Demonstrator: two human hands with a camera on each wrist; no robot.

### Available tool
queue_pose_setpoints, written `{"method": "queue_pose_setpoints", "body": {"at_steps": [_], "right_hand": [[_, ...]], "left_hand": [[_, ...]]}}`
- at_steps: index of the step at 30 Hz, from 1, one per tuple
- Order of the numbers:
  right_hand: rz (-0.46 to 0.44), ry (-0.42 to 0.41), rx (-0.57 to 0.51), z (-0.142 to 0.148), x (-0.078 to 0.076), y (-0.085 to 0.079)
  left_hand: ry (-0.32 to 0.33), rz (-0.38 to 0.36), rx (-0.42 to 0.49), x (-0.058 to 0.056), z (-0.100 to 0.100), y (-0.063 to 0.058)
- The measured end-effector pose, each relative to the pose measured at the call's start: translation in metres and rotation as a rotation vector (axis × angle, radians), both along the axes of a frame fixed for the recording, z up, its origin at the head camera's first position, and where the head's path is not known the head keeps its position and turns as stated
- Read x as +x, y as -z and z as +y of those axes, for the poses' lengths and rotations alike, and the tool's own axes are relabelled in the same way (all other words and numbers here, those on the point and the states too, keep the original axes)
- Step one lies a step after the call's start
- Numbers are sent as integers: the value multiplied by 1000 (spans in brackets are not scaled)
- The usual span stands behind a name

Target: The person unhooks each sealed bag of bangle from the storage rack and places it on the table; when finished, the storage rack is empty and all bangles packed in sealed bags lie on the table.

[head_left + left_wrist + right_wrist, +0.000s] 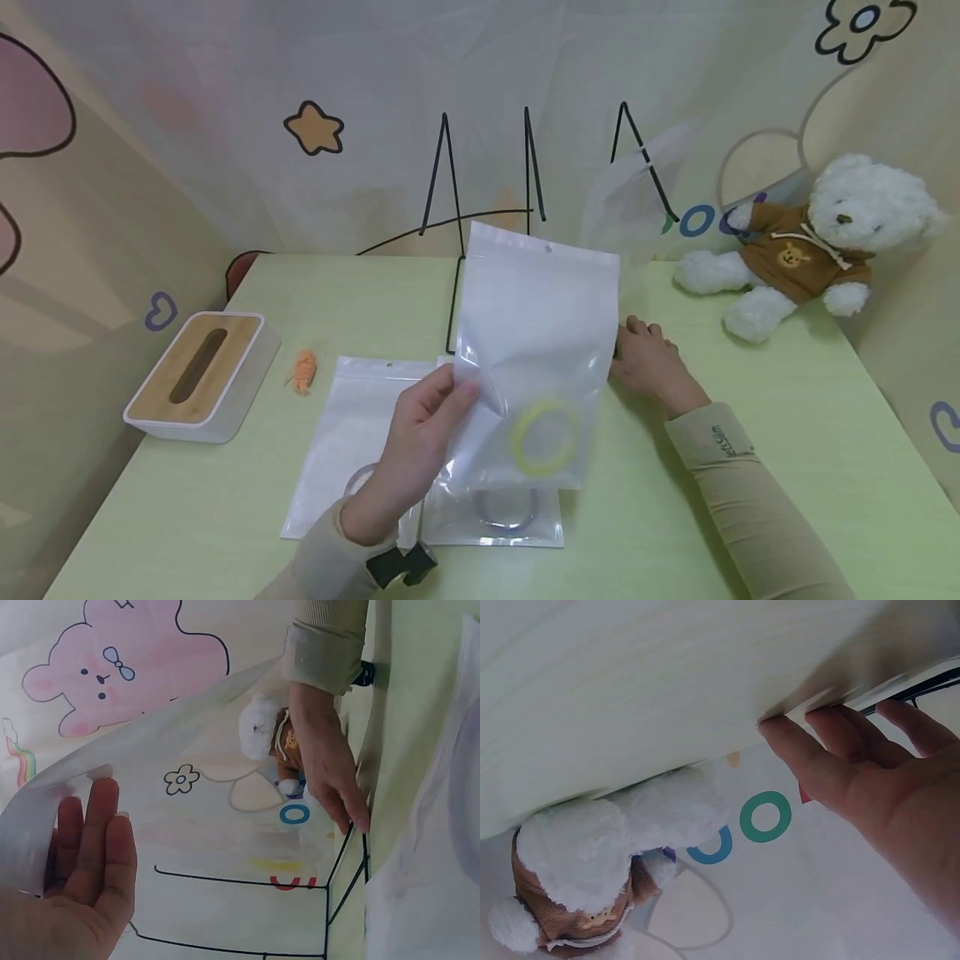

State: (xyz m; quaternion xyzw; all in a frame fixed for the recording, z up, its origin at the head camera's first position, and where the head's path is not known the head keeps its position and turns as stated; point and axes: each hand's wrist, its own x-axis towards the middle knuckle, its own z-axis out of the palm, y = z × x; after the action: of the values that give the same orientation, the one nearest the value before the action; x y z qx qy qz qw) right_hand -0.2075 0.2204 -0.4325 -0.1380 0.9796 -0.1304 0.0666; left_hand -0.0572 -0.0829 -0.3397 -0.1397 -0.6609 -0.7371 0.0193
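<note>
My left hand [420,433] pinches the left edge of a white zip bag [536,317], raised over the table. Through its clear lower part shows a yellow-green ring [517,442]. Behind the bag stands a black wire rack [328,915] with upright prongs; the bag hides much of its base in the head view. At the base's right end my right hand [652,367] grips the wire low against the tabletop, as the left wrist view shows. Two more white bags, one at left [367,392] and one in the middle [450,533], lie on the table, each with a pale ring inside.
At the left stands a white tissue box [202,367] with a wooden lid, beside a small orange figure [303,372]. A white teddy bear [810,242] in a brown top sits at the back right. Behind the table hangs a printed sheet [375,50].
</note>
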Motion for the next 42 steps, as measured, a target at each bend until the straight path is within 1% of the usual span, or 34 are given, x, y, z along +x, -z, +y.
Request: {"method": "queue_pose_setpoints", "body": {"at_steps": [3, 6, 10, 13, 15, 17, 19, 24, 28, 34, 39, 42], "right_hand": [[21, -2, 0, 0, 1, 0], [23, -3, 0, 0, 2, 0], [-12, 8, -5, -2, 2, -1], [-45, 30, -14, -4, 1, -2], [-63, 42, -29, -4, 1, -3], [-73, 42, -38, -5, 2, -4], [-83, 43, -49, -4, 2, -5], [-92, 22, -42, -2, 1, -7], [-96, -3, -39, -1, -1, -8], [-138, -7, -61, 2, -5, -9], [-171, -12, -80, 5, -8, -12], [-162, -35, -86, 4, -8, -14]], "left_hand": [[-11, -108, 37, 3, 5, 9], [-25, -202, 40, 6, 10, 19], [-55, -337, 42, 10, 16, 28], [-92, -429, 31, 10, 18, 33], [-110, -478, 18, 10, 18, 36], [-119, -512, 14, 10, 18, 40], [-112, -539, 17, 9, 19, 44], [-52, -577, 34, 8, 23, 54], [-6, -600, 51, 9, 30, 60], [70, -615, 45, 11, 41, 64], [108, -616, 27, 10, 53, 66], [116, -627, 8, 9, 61, 67]]}}
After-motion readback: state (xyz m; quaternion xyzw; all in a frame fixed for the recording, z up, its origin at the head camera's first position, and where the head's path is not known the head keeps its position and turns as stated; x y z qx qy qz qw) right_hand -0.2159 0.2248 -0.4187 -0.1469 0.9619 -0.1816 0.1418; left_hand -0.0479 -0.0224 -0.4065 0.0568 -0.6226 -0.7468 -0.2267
